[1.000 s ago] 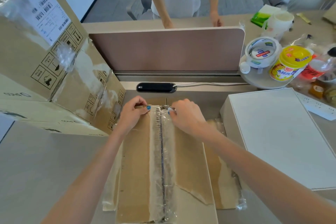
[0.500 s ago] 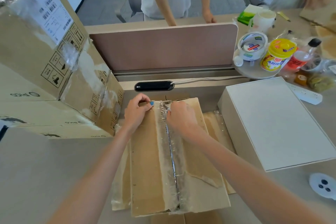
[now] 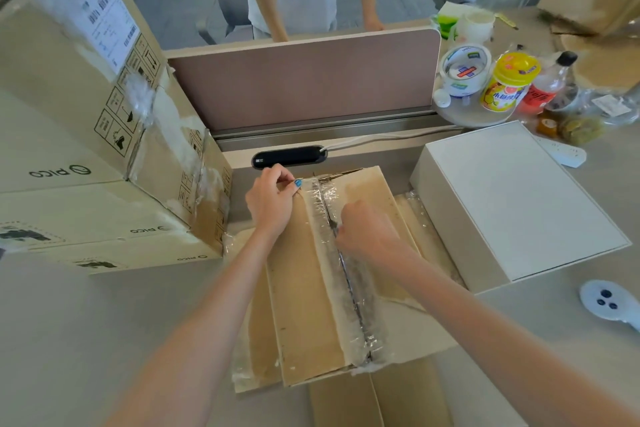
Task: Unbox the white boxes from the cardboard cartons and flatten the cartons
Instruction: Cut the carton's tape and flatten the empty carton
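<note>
To the left of the taped carton [image 3: 304, 288], a stack of printed PICO cartons [image 3: 86, 218] is stood on the desk [image 3: 69, 340]. A larger labelled carton [image 3: 69, 45] is tilted on top of the stack, with loose clear film on its corners.

The taped carton is laid at the centre of the desk. Its two upper flaps are closed and joined by a strip of clear tape [image 3: 346, 288] run along the centre seam.

The left hand [image 3: 272, 199] is placed at the far left corner of the taped carton. Its fingers are curled over the far edge and its thumb is set on the upper face just beside the tape, so that the edge is pinched.

The right hand [image 3: 367, 232] is set on the seam, part-way along the taped carton. Its fingers are curled tightly towards the tape. Whether anything is gripped inside them cannot be told.

Beyond the taped carton, a black cable port [image 3: 289, 156] is set into the desk, and a pink divider panel [image 3: 304, 87] is fitted behind it.

Just to the right of the taped carton, a closed white box [image 3: 519, 198] is stood on the desk, apart from both hands.

Beyond the taped carton to the far right, a tape roll [image 3: 465, 71], a yellow-lidded jar [image 3: 509, 85] and a bottle [image 3: 550, 83] are grouped together.

To the near right of the taped carton, a white controller [image 3: 609, 302] is laid at the frame edge.
</note>
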Motion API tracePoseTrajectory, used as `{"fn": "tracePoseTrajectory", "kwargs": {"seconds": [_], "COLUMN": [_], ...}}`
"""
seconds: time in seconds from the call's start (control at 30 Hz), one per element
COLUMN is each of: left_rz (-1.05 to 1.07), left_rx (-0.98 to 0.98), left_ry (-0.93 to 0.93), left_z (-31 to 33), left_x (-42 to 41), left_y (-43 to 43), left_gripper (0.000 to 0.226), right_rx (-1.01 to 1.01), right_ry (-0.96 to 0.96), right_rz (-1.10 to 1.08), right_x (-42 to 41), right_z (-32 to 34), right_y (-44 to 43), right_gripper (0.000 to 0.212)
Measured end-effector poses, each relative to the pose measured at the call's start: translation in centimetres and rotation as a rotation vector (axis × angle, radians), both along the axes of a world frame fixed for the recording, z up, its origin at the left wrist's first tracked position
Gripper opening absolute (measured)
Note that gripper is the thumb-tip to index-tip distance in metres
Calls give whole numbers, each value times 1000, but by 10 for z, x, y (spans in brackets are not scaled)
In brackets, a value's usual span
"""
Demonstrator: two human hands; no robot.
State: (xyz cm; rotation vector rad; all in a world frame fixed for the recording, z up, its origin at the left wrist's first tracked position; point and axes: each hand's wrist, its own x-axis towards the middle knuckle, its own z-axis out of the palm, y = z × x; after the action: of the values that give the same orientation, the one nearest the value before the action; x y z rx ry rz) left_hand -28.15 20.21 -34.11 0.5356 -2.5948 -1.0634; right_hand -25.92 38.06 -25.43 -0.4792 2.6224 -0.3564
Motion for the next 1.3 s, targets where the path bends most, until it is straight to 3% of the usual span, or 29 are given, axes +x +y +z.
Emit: {"fn": "tracePoseTrajectory", "kwargs": {"seconds": [0.1, 0.23, 0.33, 0.43, 0.7, 0.9, 1.17, 1.3], "left_rz": [13, -34, -132, -181, -251, -227, -176, -163], "left_rx": [-23, -150, -369, -412, -459, -513, -546, -549], "left_ry": [38, 54, -17, -77, -185, -142, -195, -216], "left_z": [0, 3, 4, 0, -14, -13, -25, -24], "left_x": [0, 6, 21, 52, 141, 200, 225, 225], "left_y": [1, 3, 7, 15, 48, 78, 88, 90], "left_gripper": [16, 7, 36, 57, 57, 56, 58, 61], "right_rx": [27, 27, 11, 12, 70, 106, -14, 22], "right_ry": [-24, -1, 26, 51, 183, 193, 61, 3], "right_rz": [8, 22, -19, -36, 23, 84, 35, 67], "right_x": [16, 31, 38, 42, 51, 58, 76, 92], "right_z": [1, 0, -6, -12, -21, -19, -8, -2], "right_y": [10, 15, 16, 18, 25, 27, 37, 49], "right_gripper": [29, 11, 8, 13, 21, 23, 7, 23]}}
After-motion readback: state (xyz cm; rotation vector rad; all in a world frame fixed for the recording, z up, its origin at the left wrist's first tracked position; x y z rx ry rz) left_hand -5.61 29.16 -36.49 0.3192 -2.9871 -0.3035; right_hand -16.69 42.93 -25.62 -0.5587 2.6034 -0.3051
